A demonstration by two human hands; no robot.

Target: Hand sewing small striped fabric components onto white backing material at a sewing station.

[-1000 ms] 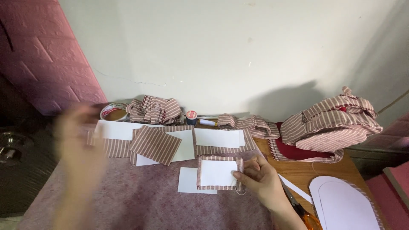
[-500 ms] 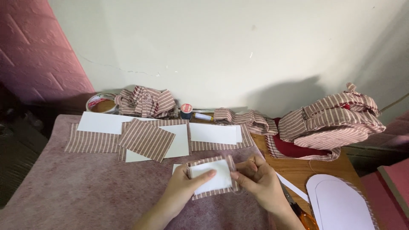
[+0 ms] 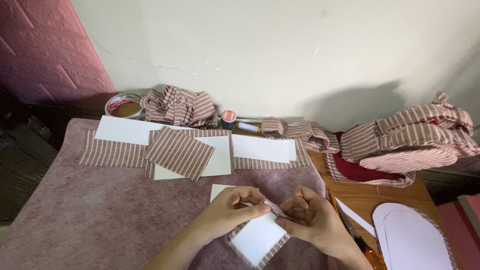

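Note:
My left hand [image 3: 231,210] and my right hand [image 3: 312,222] meet over a striped fabric piece backed with a white card [image 3: 257,237], near the front of the pink felt mat [image 3: 100,210]. Both pinch the piece's upper corner, fingertips nearly touching, and it tilts toward me. Another white card [image 3: 218,190] lies flat just behind my left hand. Whether a needle sits between my right fingers is too small to tell.
Striped fabric pieces and white cards [image 3: 185,150] lie in a row behind. A tape roll [image 3: 123,105], a fabric heap [image 3: 179,105] and a thread spool [image 3: 228,118] sit by the wall. Folded striped fabric [image 3: 410,137] is at right; scissors [image 3: 355,235] and an oval pattern [image 3: 410,240] lie beside my right hand.
My left hand came in from the left and joined the right on the card-backed piece, which has moved nearer to me and tilted. The camera has shifted closer.

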